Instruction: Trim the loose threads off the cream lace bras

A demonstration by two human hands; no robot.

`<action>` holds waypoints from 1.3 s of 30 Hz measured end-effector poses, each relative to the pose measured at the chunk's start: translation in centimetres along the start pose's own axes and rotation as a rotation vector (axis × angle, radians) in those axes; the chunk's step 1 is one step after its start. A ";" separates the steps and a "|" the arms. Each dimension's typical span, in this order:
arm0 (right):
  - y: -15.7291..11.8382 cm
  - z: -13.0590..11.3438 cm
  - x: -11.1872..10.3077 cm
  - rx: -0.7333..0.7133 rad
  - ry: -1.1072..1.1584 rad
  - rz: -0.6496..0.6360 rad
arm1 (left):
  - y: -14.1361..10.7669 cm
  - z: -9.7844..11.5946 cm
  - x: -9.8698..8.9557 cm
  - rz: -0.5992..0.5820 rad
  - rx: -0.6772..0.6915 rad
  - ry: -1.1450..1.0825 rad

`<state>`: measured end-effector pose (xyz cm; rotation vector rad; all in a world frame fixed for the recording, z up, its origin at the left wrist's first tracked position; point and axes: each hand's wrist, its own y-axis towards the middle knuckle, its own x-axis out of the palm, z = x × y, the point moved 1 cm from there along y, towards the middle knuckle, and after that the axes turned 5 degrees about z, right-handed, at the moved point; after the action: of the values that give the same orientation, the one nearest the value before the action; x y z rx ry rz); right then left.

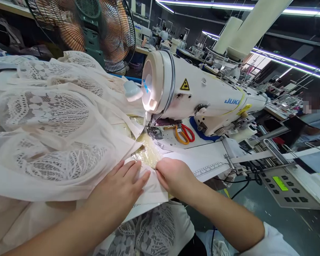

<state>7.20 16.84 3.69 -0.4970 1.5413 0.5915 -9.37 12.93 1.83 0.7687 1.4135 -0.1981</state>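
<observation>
My left hand lies flat on a white fabric piece, its fingers spread towards the sewing machine. Close to its right, my right hand is closed, thumb and fingers pinched at the upper edge of the same fabric. A thin dark tip shows at that pinch; I cannot make out what it is. Just ahead of both hands is the white sewing machine, its needle area lit. White garments with lace panels are heaped to the left, and a strip of them reaches up to the needle.
Orange-handled scissors and a red-handled pair lie on the machine bed. A large fan stands behind the garments. At the right are a control panel and a metal tape guide. Another person is at the far right.
</observation>
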 end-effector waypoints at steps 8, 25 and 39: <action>2.4 -0.9 0.9 -0.012 0.044 0.024 | 0.1 -0.1 -0.1 0.015 0.004 0.007; -3.9 1.7 -0.7 0.266 0.349 0.154 | -0.8 2.0 -0.3 0.074 0.185 0.099; -2.8 -0.4 1.8 0.151 0.260 0.218 | -1.1 7.3 0.2 0.009 -0.313 0.013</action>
<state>8.63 14.50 1.74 -0.3006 1.8885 0.5881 -4.06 7.89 1.02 0.5186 1.4111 0.0364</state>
